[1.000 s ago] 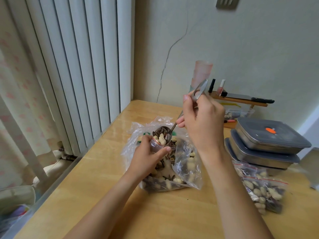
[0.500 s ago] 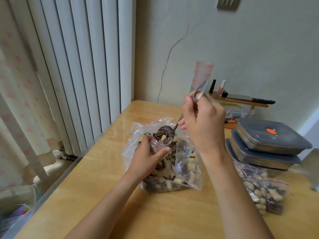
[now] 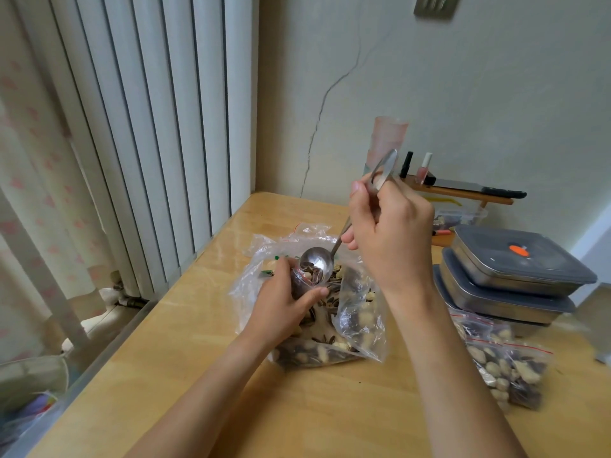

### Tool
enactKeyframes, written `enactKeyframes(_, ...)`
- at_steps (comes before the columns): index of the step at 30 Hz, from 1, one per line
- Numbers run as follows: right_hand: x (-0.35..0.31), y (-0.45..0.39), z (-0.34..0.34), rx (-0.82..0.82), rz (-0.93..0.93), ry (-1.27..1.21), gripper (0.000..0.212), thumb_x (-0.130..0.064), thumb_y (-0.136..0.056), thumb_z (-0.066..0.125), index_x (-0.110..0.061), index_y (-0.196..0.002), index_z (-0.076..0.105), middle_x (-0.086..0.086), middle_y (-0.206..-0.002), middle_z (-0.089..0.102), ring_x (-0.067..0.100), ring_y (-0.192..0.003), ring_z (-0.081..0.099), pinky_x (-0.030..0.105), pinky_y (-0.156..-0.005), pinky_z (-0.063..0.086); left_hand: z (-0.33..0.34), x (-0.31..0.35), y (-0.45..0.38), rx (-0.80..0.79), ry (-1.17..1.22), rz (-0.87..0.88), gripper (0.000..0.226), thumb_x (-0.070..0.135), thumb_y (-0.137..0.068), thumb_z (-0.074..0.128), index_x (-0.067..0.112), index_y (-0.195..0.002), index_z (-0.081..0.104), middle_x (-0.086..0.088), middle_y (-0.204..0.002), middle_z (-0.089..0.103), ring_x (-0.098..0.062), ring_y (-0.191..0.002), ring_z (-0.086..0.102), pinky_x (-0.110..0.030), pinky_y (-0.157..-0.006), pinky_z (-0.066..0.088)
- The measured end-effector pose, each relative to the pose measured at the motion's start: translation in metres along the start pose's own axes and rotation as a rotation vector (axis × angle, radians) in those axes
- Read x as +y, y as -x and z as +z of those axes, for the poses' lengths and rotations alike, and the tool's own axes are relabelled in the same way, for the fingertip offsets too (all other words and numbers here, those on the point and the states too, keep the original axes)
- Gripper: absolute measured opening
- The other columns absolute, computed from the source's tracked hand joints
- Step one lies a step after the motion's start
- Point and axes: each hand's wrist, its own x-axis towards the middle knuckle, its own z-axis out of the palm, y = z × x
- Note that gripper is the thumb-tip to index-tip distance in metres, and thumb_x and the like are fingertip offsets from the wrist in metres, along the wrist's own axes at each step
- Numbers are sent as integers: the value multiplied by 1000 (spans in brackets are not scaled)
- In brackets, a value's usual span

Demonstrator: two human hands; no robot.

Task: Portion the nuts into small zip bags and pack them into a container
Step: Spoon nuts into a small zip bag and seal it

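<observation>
Wooden table [image 3: 205,375], cracked wall behind. We are tipping the spoon [image 3: 316,262], right hand [image 3: 391,239] gripping its handle running toward 1 o'clock, into the small zip bag [image 3: 302,284] our left hand [image 3: 281,312] is pinching open, directly beneath the bowl.

silver spoon [image 3: 316,262], grey-lidded containers [image 3: 515,259]

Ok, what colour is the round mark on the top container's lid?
Orange, on the dark grey lid of the top container; it shows in the head view.
</observation>
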Motion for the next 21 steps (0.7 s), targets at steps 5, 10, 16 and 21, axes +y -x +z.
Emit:
enactKeyframes(5, -5, 0, 2, 8, -96, -31, 27, -15, -106, 54, 0, -87, 65, 7, -76, 66, 20, -57, 66, 37, -53, 53, 0, 3, 1, 17, 87, -11, 52, 42, -87, 76, 19, -119, 41, 9, -69, 63, -3, -63, 62, -21, -56, 49)
enactKeyframes(10, -6, -1, 1, 18, -188, -76, 23, -10, -105, 58, 3, -87, 66, 10, -78, 66, 20, -58, 68, 34, -52, 52, -1, 5, 1, 68, 165, 16, 46, 36, -90, 74, 17, -116, 41, 2, -82, 68, -4, -63, 63, -16, -57, 46)
enactKeyframes(16, -8, 2, 3, -6, -253, -143, 25, -10, -105, 56, 6, -89, 66, 13, -81, 65, 24, -60, 69, 35, -52, 53, -1, 5, 1, 81, 217, 6, 48, 34, -93, 71, 14, -118, 35, -7, -93, 68, -8, -70, 65, -17, -61, 50)
enactKeyframes(21, -10, 2, 2, -34, -264, -185, 23, -8, -105, 55, 6, -90, 67, 13, -82, 65, 23, -59, 69, 33, -53, 52, -1, 4, 1, 91, 238, -11, 45, 36, -93, 69, 17, -115, 35, -10, -92, 67, -23, -72, 67, -40, -63, 55)
